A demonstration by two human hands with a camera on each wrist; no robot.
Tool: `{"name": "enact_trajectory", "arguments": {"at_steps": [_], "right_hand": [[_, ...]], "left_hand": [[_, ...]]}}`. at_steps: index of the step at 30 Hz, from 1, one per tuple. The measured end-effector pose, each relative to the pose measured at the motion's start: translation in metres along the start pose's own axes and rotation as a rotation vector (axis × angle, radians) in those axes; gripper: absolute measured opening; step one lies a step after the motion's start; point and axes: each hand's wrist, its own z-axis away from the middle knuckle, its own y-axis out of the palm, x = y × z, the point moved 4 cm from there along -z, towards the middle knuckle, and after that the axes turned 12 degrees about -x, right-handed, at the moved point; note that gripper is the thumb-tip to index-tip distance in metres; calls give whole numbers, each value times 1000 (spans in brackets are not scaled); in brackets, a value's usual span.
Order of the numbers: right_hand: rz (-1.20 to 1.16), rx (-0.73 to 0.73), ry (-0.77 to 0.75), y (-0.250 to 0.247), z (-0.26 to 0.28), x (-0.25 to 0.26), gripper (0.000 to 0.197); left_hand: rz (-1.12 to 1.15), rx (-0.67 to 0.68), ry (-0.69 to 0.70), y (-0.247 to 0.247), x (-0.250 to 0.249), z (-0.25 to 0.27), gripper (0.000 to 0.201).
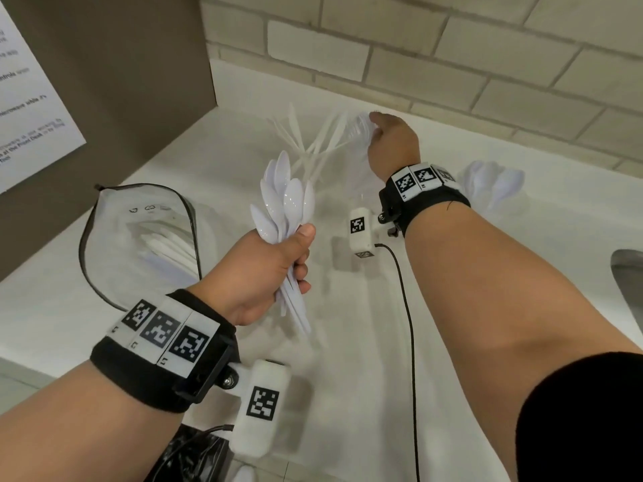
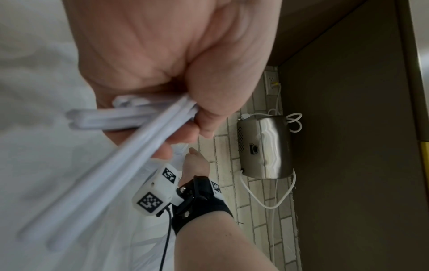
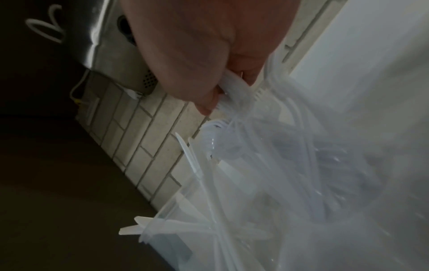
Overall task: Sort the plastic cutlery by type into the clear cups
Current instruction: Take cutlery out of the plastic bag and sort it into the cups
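Note:
My left hand (image 1: 278,269) grips a bunch of white plastic spoons (image 1: 287,200) by their handles (image 2: 130,146), bowls fanned upward, above the middle of the white counter (image 1: 365,342). My right hand (image 1: 389,137) reaches to the back of the counter and pinches white forks (image 3: 236,88) by their heads. They stand in a clear cup (image 3: 267,155). A second clear cup (image 1: 309,158) just left of it holds white knives (image 1: 294,125). More spoons (image 1: 497,184) stand in a cup at the right, behind my right wrist.
A clear zip bag (image 1: 139,238) with more white cutlery lies open at the left. A brick wall (image 1: 452,64) runs behind the cups and a brown panel (image 1: 121,64) closes the left side. A steel appliance (image 2: 264,146) hangs on the wall. A black cable (image 1: 407,307) trails across the counter.

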Motion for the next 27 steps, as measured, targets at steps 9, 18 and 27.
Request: {"name": "enact_trajectory", "arguments": {"at_steps": [9,18,27], "right_hand": [[23,111,-28,-49,26,28,50],[-864,445,256,-106,155,53,70],[-1052,468,447,-113,188,40,49]], "left_hand": [[-196,-71,137,13,3,4,16],[-534,-73,393,38,-7,19,18],[-363,387,160,54,10,43,14]]}}
